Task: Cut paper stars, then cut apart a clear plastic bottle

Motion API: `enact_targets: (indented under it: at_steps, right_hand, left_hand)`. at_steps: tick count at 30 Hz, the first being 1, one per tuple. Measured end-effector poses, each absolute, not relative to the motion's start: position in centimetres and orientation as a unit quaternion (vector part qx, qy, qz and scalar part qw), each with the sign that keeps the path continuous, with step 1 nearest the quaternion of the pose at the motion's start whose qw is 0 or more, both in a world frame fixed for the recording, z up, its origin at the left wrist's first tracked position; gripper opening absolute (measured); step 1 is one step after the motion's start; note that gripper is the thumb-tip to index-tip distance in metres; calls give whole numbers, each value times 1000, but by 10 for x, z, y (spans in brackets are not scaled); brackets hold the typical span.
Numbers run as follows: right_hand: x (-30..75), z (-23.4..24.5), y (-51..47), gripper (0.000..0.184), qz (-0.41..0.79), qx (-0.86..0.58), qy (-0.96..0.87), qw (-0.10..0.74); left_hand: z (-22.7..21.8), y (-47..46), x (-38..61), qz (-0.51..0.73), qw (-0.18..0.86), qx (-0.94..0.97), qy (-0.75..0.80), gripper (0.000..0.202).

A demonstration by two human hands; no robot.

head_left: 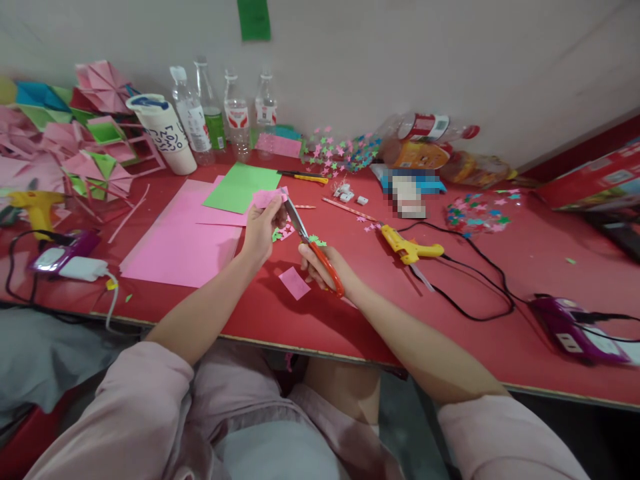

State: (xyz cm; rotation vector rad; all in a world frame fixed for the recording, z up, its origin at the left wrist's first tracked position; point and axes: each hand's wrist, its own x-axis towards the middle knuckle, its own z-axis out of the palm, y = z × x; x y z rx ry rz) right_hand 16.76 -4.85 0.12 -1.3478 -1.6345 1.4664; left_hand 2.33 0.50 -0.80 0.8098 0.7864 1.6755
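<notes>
My left hand (261, 230) pinches a small piece of pink paper (267, 197) above the red table (350, 313). My right hand (320, 265) grips red-handled scissors (313, 243), whose blades meet the edge of that paper. A small pink paper square (294, 283) lies on the table just below the hands. Tiny pink and green cut-outs (281, 233) lie between the hands.
Large pink sheets (185, 240) and a green sheet (243, 187) lie left of the hands. A yellow glue gun (410, 247) with a black cord lies to the right, and another (35, 207) at far left. Bottles (215, 113), a cup (165, 133), folded paper shapes (90, 133) and paper stars (340, 153) line the back.
</notes>
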Motion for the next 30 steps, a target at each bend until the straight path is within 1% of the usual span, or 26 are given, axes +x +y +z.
enact_targets:
  at_steps: [6, 13, 26, 30]
  right_hand:
    - [167, 1, -49, 51, 546, -524, -593, 274]
    - [167, 6, -48, 49, 529, -538, -601, 265]
    - [176, 12, -40, 48, 513, -538, -625, 239]
    - [175, 12, -40, 48, 515, -543, -618, 242]
  left_hand:
    - [-9, 6, 23, 703, 532, 341, 327, 25]
    - [-10, 7, 20, 696, 533, 349, 332, 21]
    - [-2, 10, 11, 683, 530, 372, 338, 28]
    - [-3, 12, 8, 696, 517, 368, 335, 26]
